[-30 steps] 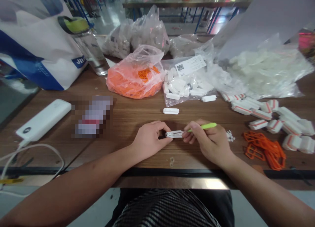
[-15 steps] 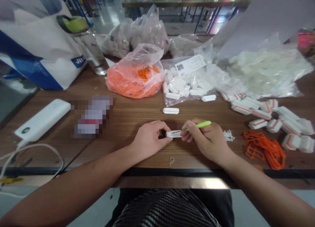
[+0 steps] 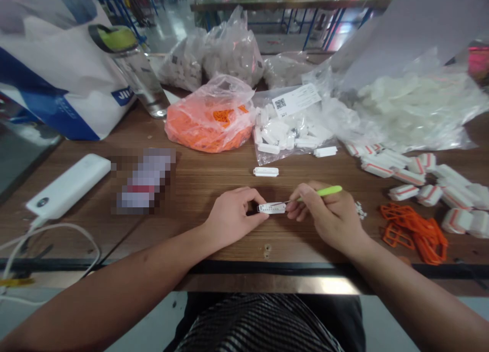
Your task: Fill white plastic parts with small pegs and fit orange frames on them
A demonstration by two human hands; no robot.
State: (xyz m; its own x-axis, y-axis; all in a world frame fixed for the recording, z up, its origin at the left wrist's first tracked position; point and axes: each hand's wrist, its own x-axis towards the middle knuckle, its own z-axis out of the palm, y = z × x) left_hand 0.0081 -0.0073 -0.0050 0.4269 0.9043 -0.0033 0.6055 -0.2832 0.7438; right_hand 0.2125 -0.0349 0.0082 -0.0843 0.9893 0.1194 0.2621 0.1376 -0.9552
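Observation:
Between the thumb and forefinger of my left hand [image 3: 235, 213] is the left end of a small white plastic housing [image 3: 272, 208] with a row of dark marks along it. My right hand [image 3: 323, 209] grips a tool with a lime-green handle [image 3: 329, 190], perhaps tweezers or a pick. Its thin metal tip reaches over the housing; whether it touches cannot be made out. Tiny white pieces [image 3: 359, 210] lie just right of my right hand, partly hidden by it. A second white housing [image 3: 266, 172] rests on the table beyond my hands.
Orange frames [image 3: 414, 232] and several white blocks with orange stripes [image 3: 405, 191] lie at the right. Behind stand a bag of orange parts [image 3: 208, 120] and a bag of white housings [image 3: 292, 130]. At left are a power bank [image 3: 69, 184], a blurred-out item [image 3: 145, 181] and a bottle [image 3: 139, 77].
My right hand has shifted a little to the right with the green-handled tool, uncovering more of the housing's right end. My left hand keeps its hold in the same place.

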